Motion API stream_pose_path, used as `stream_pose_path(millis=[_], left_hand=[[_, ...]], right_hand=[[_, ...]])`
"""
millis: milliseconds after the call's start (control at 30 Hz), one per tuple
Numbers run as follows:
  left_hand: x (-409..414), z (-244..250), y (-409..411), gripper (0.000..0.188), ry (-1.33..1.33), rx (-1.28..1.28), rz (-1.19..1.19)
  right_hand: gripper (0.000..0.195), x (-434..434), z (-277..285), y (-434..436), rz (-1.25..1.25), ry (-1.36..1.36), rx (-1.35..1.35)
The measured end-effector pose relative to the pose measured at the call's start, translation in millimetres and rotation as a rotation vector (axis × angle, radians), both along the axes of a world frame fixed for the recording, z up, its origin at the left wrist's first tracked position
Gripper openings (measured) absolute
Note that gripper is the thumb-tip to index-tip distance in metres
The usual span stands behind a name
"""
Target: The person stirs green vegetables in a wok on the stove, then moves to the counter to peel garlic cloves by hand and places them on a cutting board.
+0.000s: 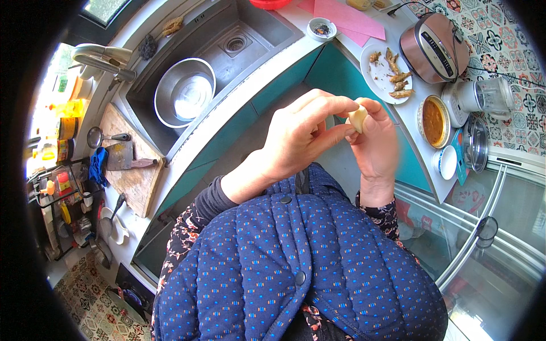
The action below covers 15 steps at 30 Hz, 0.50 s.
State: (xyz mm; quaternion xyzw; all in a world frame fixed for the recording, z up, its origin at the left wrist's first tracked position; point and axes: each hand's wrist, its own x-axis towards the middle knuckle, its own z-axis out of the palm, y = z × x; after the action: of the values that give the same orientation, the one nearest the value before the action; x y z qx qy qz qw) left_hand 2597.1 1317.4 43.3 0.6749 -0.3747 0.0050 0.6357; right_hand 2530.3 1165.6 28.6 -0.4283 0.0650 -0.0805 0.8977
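Both hands are raised in front of my body, above the gap between the counters. Between the fingertips is a small pale-yellow piece of food (357, 119), possibly a garlic clove; the picture does not settle which. My left hand (296, 128) pinches it from the left with thumb and index finger. From the other side, my right hand (375, 143) grips it between thumb and curled fingers. Part of the piece is hidden by the fingers.
Left: a sink (260, 25) holding a metal basin (166, 91), and a wooden cutting board (132, 183) bearing a cleaver (119, 155). Right: a plate of fried food (371, 64), a bowl of brown sauce (433, 121), a small bowl (448, 162), a rice cooker (433, 49) and a blender (490, 98).
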Motion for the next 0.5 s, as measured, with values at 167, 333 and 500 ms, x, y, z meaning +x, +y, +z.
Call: stream_pose_path(millis=[167,333,500], left_hand=[[0.4,-0.2,3.9,0.024,-0.041,0.006,-0.003],[1.4,-3.2,3.9,0.025,-0.219,-0.059,0.053],[-1.4,1.5,9.1,0.023,-0.13,0.015,0.028]], right_hand=[[0.033,-0.4,-1.8,0.8,0.035,-0.03,-0.009],[0.03,-0.1,-2.9,5.5,0.033,-0.03,0.056],[0.03,1.1,-2.8,5.5,0.056,-0.042,0.009]])
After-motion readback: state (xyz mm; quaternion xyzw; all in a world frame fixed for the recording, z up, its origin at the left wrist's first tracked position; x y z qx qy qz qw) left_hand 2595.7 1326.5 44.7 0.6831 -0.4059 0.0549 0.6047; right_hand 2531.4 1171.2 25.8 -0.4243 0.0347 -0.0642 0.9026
